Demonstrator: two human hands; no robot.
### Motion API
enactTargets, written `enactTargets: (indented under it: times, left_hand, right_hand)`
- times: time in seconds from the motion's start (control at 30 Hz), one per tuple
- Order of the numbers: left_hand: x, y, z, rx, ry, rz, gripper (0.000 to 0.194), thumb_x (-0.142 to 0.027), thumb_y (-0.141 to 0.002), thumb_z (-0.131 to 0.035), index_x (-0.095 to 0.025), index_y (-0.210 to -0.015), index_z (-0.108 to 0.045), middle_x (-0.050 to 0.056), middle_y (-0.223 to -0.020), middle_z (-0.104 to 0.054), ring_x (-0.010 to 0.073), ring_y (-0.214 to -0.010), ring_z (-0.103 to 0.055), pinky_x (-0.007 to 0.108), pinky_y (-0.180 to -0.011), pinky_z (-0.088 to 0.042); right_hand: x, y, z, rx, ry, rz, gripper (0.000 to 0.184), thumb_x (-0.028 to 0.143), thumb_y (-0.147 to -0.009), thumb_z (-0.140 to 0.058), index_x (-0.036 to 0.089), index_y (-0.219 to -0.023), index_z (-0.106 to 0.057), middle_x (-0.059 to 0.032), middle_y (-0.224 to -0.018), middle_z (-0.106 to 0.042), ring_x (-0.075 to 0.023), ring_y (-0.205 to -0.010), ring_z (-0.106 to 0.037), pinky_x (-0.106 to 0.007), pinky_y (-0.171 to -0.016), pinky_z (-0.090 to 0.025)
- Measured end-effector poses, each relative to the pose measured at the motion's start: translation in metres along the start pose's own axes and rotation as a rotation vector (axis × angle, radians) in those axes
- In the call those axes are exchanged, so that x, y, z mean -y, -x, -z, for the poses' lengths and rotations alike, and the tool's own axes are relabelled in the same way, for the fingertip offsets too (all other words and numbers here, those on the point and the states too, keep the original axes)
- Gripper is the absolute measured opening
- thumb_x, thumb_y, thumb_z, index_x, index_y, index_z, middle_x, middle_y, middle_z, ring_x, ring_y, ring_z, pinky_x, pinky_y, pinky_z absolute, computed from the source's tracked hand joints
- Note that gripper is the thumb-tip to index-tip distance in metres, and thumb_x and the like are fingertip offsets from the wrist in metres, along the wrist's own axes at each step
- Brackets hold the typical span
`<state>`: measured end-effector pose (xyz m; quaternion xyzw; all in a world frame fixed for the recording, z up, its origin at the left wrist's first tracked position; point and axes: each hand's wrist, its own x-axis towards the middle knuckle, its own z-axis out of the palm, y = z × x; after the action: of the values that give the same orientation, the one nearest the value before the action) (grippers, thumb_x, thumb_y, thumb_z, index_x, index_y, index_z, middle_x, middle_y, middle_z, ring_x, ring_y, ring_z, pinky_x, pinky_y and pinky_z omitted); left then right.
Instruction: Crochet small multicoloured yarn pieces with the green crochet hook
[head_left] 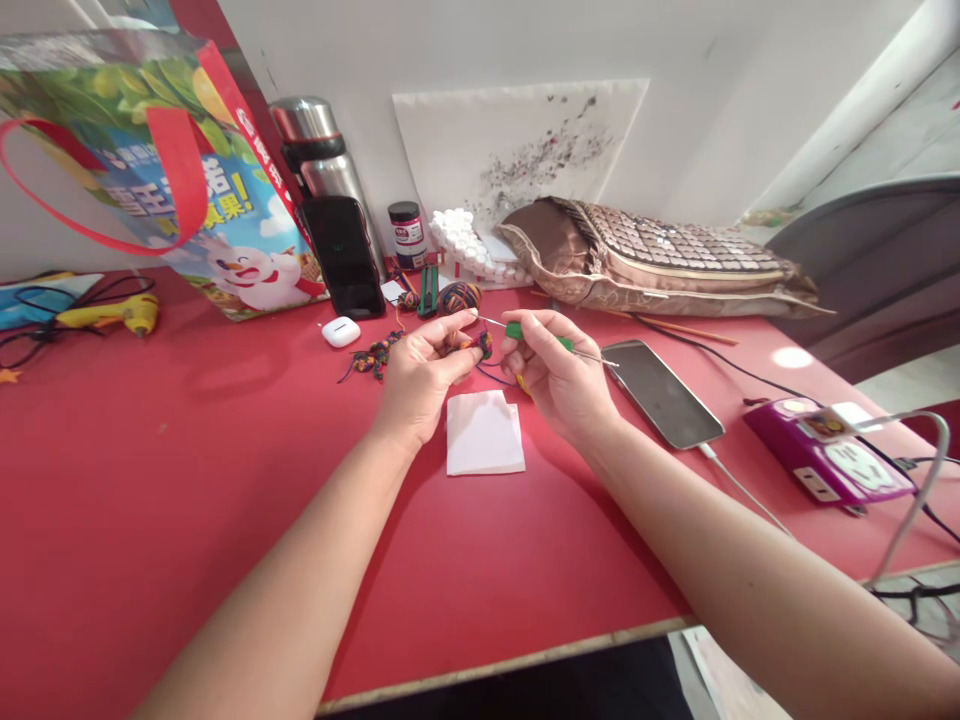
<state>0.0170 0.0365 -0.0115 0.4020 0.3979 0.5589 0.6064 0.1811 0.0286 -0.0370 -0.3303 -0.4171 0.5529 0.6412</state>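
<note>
My left hand (420,372) is closed in a pinch on a small multicoloured crochet piece (482,343) above the red table (187,480). My right hand (559,375) grips a crochet hook with a green handle (525,331), its metal tip pointing left into the piece. Dark yarn runs from the piece toward a multicoloured yarn ball (459,296) farther back. A strip of finished multicoloured crochet (373,356) lies left of my left hand. A folded white paper (484,433) lies on the table just below both hands.
A smartphone (660,392) on a cable lies right of my hand, with a purple power strip (829,456) beyond. At the back stand a black phone (345,257), a steel flask (319,150), a jar (407,232), a printed bag (172,170) and a brown cushion (652,258). White earbuds case (341,331), yellow glue gun (124,313).
</note>
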Motion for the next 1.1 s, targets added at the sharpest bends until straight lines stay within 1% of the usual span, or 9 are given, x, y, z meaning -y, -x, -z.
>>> enactTargets:
  times: [0.2,0.3,0.37,0.5,0.6,0.63,0.7,0.9,1.1]
  left_hand:
    - [-0.003,-0.001,0.001,0.043,-0.008,0.019,0.043,-0.011,-0.057,-0.095,-0.019,-0.099,-0.090,-0.002,-0.078,-0.065,0.0100,-0.071,-0.058,0.025,-0.063,-0.046]
    - [-0.004,-0.002,0.001,0.087,-0.006,0.022,0.044,-0.012,-0.055,-0.096,-0.019,-0.099,-0.091,-0.002,-0.075,-0.064,0.0091,-0.069,-0.057,0.023,-0.061,-0.045]
    - [-0.005,-0.002,0.001,0.127,0.014,0.034,0.044,-0.011,-0.055,-0.096,-0.019,-0.098,-0.091,-0.002,-0.074,-0.064,0.0086,-0.068,-0.057,0.022,-0.061,-0.046]
    - [-0.006,-0.001,0.002,0.232,0.043,0.069,0.039,-0.009,-0.059,-0.096,-0.018,-0.097,-0.090,-0.001,-0.072,-0.066,0.0089,-0.066,-0.058,0.024,-0.064,-0.048]
    - [-0.006,-0.001,0.003,0.267,0.048,0.077,0.035,-0.008,-0.061,-0.095,-0.018,-0.094,-0.090,0.000,-0.073,-0.069,0.0101,-0.068,-0.062,0.025,-0.066,-0.051]
    - [-0.005,-0.001,0.003,0.266,0.055,0.075,0.035,-0.008,-0.061,-0.095,-0.018,-0.094,-0.090,0.000,-0.074,-0.069,0.0103,-0.069,-0.063,0.025,-0.067,-0.051]
    - [-0.004,-0.001,0.003,0.246,0.080,0.067,0.036,-0.008,-0.063,-0.094,-0.019,-0.097,-0.090,0.000,-0.077,-0.072,0.0105,-0.071,-0.065,0.025,-0.068,-0.052]
    - [-0.001,0.001,-0.004,0.187,0.194,0.090,0.037,-0.007,-0.062,-0.093,-0.019,-0.096,-0.090,0.003,-0.091,-0.082,0.0135,-0.085,-0.075,0.026,-0.081,-0.062]
    - [-0.001,0.002,-0.007,0.160,0.235,0.059,0.030,-0.005,-0.062,-0.091,-0.016,-0.090,-0.090,0.004,-0.090,-0.083,0.0114,-0.080,-0.075,0.020,-0.071,-0.060]
  right_hand:
    - [0.005,-0.003,0.001,0.035,-0.040,-0.054,0.036,0.055,-0.081,-0.093,0.022,-0.088,-0.081,0.0023,-0.068,-0.069,-0.0088,-0.054,-0.055,-0.025,-0.053,-0.047]
    - [0.007,-0.003,0.000,0.023,-0.039,-0.055,0.042,0.060,-0.077,-0.095,0.022,-0.087,-0.080,0.0028,-0.067,-0.069,-0.0085,-0.053,-0.056,-0.024,-0.052,-0.047]
    - [0.008,-0.002,-0.002,0.021,-0.036,-0.053,0.042,0.058,-0.075,-0.097,0.022,-0.089,-0.080,0.0027,-0.069,-0.071,-0.0084,-0.055,-0.058,-0.024,-0.053,-0.048]
    - [0.009,0.002,-0.005,0.050,0.064,0.032,0.030,0.049,-0.078,-0.096,0.024,-0.088,-0.083,0.0027,-0.070,-0.073,-0.0104,-0.059,-0.062,-0.025,-0.056,-0.052]
    - [0.011,0.005,-0.007,0.117,0.156,0.145,0.016,0.037,-0.084,-0.090,0.025,-0.094,-0.088,-0.0006,-0.088,-0.083,-0.0133,-0.072,-0.071,-0.027,-0.066,-0.060]
    - [0.012,0.005,-0.007,0.123,0.173,0.172,0.012,0.033,-0.085,-0.088,0.026,-0.095,-0.089,-0.0013,-0.095,-0.086,-0.0142,-0.078,-0.074,-0.028,-0.071,-0.063]
    - [0.012,0.006,-0.008,0.099,0.191,0.213,0.009,0.025,-0.085,-0.085,0.026,-0.094,-0.089,-0.0013,-0.099,-0.086,-0.0150,-0.083,-0.077,-0.030,-0.078,-0.066]
    - [0.010,0.006,-0.010,-0.006,0.161,0.234,0.009,0.020,-0.083,-0.083,0.025,-0.090,-0.086,0.0014,-0.085,-0.083,-0.0133,-0.071,-0.074,-0.030,-0.073,-0.066]
    - [0.008,0.006,-0.011,-0.036,0.148,0.245,0.008,0.021,-0.083,-0.085,0.025,-0.091,-0.086,0.0018,-0.083,-0.081,-0.0123,-0.071,-0.073,-0.029,-0.073,-0.063]
